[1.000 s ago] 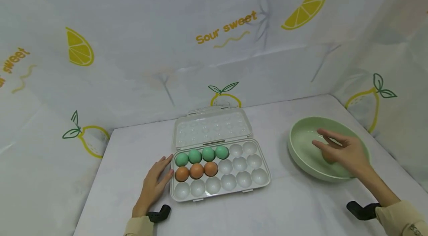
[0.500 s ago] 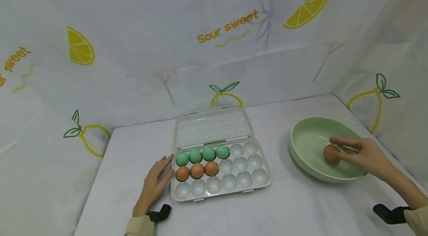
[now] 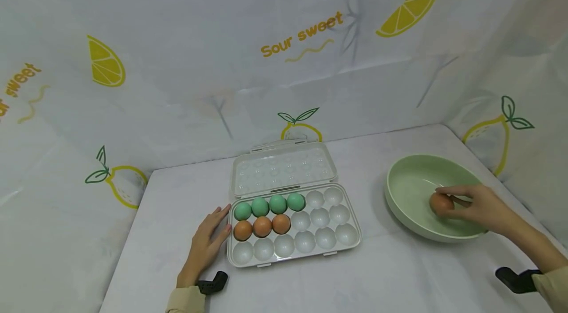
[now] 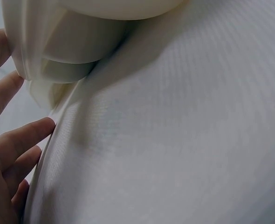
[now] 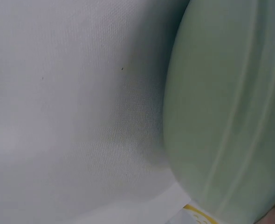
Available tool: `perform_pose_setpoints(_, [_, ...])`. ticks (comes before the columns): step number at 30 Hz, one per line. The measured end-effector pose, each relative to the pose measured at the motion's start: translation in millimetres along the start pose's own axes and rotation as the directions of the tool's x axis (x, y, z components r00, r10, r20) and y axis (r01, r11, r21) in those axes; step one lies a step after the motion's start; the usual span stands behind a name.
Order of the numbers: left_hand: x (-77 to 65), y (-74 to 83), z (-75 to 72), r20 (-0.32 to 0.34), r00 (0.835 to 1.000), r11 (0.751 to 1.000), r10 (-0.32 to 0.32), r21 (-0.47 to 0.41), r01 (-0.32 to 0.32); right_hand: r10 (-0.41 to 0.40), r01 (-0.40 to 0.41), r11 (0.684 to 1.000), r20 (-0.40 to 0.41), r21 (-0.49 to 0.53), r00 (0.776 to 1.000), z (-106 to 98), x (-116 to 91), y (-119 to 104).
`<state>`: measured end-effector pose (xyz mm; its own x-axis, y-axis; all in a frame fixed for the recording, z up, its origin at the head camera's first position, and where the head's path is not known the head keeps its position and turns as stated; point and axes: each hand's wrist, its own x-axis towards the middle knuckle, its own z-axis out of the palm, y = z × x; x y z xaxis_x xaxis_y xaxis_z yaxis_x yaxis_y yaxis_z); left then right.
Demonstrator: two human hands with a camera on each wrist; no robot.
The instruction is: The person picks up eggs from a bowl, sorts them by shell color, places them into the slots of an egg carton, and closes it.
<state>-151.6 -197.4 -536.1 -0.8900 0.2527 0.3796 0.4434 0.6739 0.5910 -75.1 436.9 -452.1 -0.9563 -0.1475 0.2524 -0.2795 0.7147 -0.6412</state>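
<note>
A brown egg (image 3: 440, 203) is in the pale green bowl (image 3: 405, 194) on the right. My right hand (image 3: 483, 210) reaches over the bowl's rim and pinches this egg between thumb and fingers. In the right wrist view, the bowl's outer wall (image 5: 212, 107) hides the egg and nearly all of the hand. My left hand (image 3: 206, 241) rests with extended fingers against the left edge of the white egg tray (image 3: 325, 238). Several green eggs (image 3: 277, 204) fill part of the tray's back row. Three brown eggs (image 3: 262, 226) sit at the left of its middle row.
The tray's clear lid (image 3: 284, 170) lies folded back behind it. A white cloth (image 3: 355, 283) covers the table, and a lemon-printed curtain (image 3: 199, 81) rises at the back and sides. Between tray and bowl lies a stretch of cloth.
My right hand first shifted right and down inside the bowl, uncovering the brown egg, then closed its fingers and thumb on it. The left hand stays at the tray's edge.
</note>
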Motion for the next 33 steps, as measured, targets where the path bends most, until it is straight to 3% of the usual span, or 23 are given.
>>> perform_pose_setpoints(11, [-1.8,2.0,-0.7,-0.026,1.000,1.000,0.017,0.011,-0.016,-0.074,0.072,0.979,0.000,-0.191,0.997,14.4,10.2,-2.1])
perform_pose_setpoints(25, [-1.8,1.5,-1.1,-0.027,0.999,1.000,0.024,0.002,-0.024,-0.070,0.065,0.973,-0.015,-0.223,0.997,37.6,24.9,-17.8])
perform_pose_setpoints(33, [-0.5,1.8,-1.5,-0.022,0.999,1.000,0.026,-0.003,-0.026,-0.057,0.053,0.989,-0.025,-0.135,0.998,57.0,39.2,-28.1])
